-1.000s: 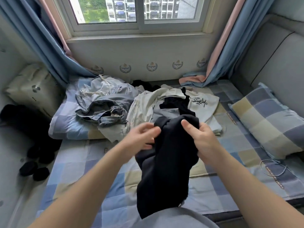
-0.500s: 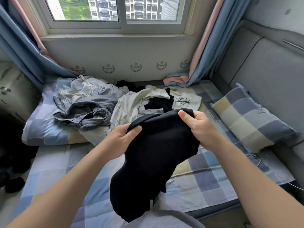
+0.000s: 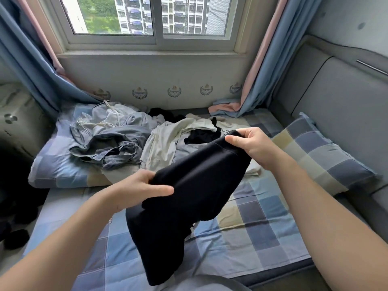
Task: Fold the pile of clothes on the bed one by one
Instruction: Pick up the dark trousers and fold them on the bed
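I hold a black garment (image 3: 189,196) in the air over the checked bed (image 3: 262,238). My left hand (image 3: 142,190) grips its near upper edge, thumb on top. My right hand (image 3: 254,145) pinches the far upper corner, higher and further right. The cloth is stretched between the hands and hangs down toward me. Behind it lies the pile of clothes (image 3: 130,141): grey-blue garments on the left, a cream top (image 3: 168,141) and a white printed shirt in the middle, with black pieces among them.
A checked pillow (image 3: 321,156) leans against the grey padded headboard (image 3: 346,106) on the right. Blue and pink curtains (image 3: 258,80) hang at both sides of the window. Dark objects lie on the floor at the left (image 3: 14,238).
My hands have moved apart and spread the black garment's upper edge wider. The right hand rose to the right, the left dropped lower. The camera shifted closer to the window.
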`<action>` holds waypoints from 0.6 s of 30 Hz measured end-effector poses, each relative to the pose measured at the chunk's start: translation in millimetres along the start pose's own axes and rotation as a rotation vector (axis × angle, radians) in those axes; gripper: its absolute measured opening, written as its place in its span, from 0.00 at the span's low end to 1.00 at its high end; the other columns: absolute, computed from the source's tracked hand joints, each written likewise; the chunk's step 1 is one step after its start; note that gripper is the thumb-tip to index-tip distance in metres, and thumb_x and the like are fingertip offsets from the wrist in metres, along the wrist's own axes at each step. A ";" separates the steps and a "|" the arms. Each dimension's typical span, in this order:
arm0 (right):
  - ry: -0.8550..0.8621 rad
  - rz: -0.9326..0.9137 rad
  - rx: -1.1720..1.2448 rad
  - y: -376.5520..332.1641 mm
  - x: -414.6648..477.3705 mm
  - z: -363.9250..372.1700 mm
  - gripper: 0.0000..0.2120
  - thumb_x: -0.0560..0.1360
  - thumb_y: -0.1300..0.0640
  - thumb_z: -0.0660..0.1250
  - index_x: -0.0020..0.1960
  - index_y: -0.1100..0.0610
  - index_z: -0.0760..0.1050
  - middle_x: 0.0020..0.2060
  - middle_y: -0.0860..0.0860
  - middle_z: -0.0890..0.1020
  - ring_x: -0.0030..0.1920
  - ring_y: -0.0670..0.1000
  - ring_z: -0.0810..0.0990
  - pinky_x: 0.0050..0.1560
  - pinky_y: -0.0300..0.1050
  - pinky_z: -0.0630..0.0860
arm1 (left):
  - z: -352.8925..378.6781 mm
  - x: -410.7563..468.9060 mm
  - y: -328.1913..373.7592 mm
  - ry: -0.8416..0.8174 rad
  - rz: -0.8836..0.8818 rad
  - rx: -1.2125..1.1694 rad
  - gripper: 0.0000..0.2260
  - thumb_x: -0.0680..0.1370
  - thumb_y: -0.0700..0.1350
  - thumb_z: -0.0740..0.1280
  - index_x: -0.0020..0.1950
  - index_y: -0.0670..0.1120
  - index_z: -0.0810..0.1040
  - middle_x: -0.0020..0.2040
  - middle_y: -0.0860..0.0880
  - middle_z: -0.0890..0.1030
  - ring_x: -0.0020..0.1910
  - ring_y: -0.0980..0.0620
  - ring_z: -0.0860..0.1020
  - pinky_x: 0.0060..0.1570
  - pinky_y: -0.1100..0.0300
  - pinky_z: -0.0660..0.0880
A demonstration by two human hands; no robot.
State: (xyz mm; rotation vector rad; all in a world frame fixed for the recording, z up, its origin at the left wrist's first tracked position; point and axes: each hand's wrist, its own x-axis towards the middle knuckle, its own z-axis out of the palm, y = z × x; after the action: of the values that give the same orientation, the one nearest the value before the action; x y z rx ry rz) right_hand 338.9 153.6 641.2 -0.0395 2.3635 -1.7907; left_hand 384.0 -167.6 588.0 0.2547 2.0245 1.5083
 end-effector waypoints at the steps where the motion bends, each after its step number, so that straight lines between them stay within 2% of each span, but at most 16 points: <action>1: 0.001 -0.005 -0.001 -1.0 1.0 -1.3 0.10 0.80 0.59 0.69 0.53 0.65 0.83 0.42 0.57 0.85 0.40 0.52 0.83 0.40 0.43 0.79 | -0.2 -1.7 -1.2 -0.036 -0.022 -0.001 0.10 0.74 0.45 0.76 0.53 0.43 0.85 0.49 0.40 0.86 0.46 0.44 0.84 0.47 0.56 0.79; 3: 0.020 -0.015 -0.002 -1.3 3.8 -4.1 0.10 0.80 0.58 0.68 0.53 0.64 0.83 0.42 0.58 0.85 0.41 0.53 0.82 0.43 0.45 0.79 | -0.8 -4.7 -0.6 -0.060 -0.032 -0.025 0.11 0.75 0.38 0.74 0.57 0.42 0.83 0.51 0.44 0.86 0.48 0.48 0.84 0.46 0.61 0.78; 5: 0.071 -0.019 -0.012 1.9 8.0 -5.7 0.10 0.80 0.56 0.68 0.52 0.63 0.83 0.42 0.57 0.84 0.42 0.53 0.81 0.45 0.49 0.78 | -0.7 -5.3 -0.6 -0.054 -0.035 -0.015 0.16 0.73 0.41 0.73 0.60 0.43 0.82 0.55 0.44 0.85 0.52 0.47 0.84 0.49 0.57 0.78; 7: 0.149 -0.008 -0.013 7.2 13.9 -5.1 0.10 0.81 0.56 0.68 0.51 0.63 0.83 0.41 0.56 0.83 0.41 0.53 0.79 0.46 0.49 0.76 | 2.1 -7.5 2.5 0.007 -0.036 -0.010 0.15 0.71 0.45 0.72 0.57 0.43 0.82 0.49 0.45 0.86 0.47 0.47 0.84 0.46 0.56 0.79; 10: 0.270 0.055 0.011 19.8 26.1 -4.1 0.09 0.80 0.56 0.68 0.48 0.61 0.83 0.38 0.53 0.80 0.40 0.52 0.75 0.43 0.47 0.73 | 5.0 -9.3 10.1 0.149 0.001 -0.006 0.16 0.72 0.47 0.74 0.54 0.41 0.80 0.46 0.38 0.84 0.44 0.46 0.83 0.42 0.53 0.78; 12: 0.354 0.100 0.040 29.0 34.2 -2.0 0.07 0.80 0.57 0.69 0.45 0.57 0.82 0.39 0.51 0.79 0.42 0.52 0.75 0.43 0.45 0.72 | 7.9 -10.8 16.7 0.249 0.062 -0.074 0.11 0.74 0.43 0.75 0.50 0.40 0.78 0.40 0.42 0.83 0.40 0.48 0.83 0.39 0.56 0.78; 14: 0.436 0.091 -0.023 33.7 37.9 4.6 0.04 0.80 0.61 0.68 0.51 0.57 0.81 0.46 0.52 0.81 0.49 0.51 0.77 0.51 0.43 0.74 | 11.8 -11.7 25.7 0.348 0.109 -0.247 0.07 0.77 0.36 0.72 0.45 0.42 0.75 0.36 0.47 0.81 0.35 0.50 0.81 0.34 0.60 0.78; 16: 0.445 0.015 -0.182 23.8 23.2 20.8 0.14 0.79 0.62 0.68 0.64 0.58 0.77 0.57 0.50 0.78 0.58 0.47 0.74 0.61 0.40 0.70 | 14.0 -10.3 34.3 0.421 0.132 -0.408 0.08 0.78 0.33 0.69 0.44 0.43 0.73 0.35 0.46 0.80 0.34 0.50 0.80 0.32 0.59 0.78; 18: 0.437 -0.100 -0.216 9.7 -8.0 46.3 0.19 0.79 0.58 0.69 0.69 0.55 0.72 0.61 0.46 0.75 0.61 0.45 0.73 0.61 0.38 0.68 | 14.8 -8.0 41.1 0.478 0.140 -0.519 0.08 0.78 0.33 0.68 0.46 0.43 0.72 0.37 0.45 0.80 0.35 0.49 0.80 0.33 0.57 0.79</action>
State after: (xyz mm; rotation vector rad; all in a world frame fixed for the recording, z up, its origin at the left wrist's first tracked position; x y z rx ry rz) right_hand 354.7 113.1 620.9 0.2339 2.8986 -1.7180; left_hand 390.8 -145.6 626.0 -0.1979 1.8829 2.2879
